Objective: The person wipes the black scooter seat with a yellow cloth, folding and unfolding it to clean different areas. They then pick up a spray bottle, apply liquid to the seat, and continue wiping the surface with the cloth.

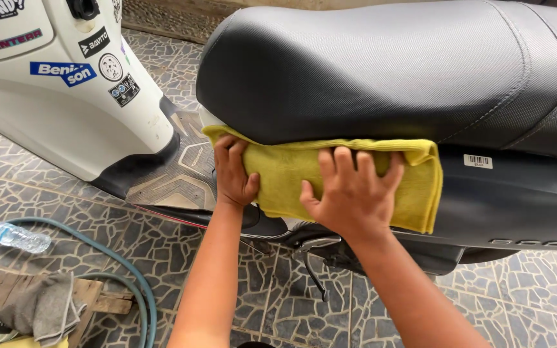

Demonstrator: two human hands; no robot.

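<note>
Nearest the camera, two bare forearms are reaching forward. The left hand (233, 174) is gripping the left end of one folded yellow microfibre cloth (291, 171), fingers curled onto it, while the right hand (354, 190) is pressing flat on it with fingers spread wide. The cloth is lying against the scooter's side panel, just under the one black textured vinyl seat (388, 64). Even, flat pressure would likely be serving best here. Farther left on the stone paving, one clear plastic water bottle (15, 236), one green hose (124, 270) and one grey rag (37, 309) are lying.
</note>
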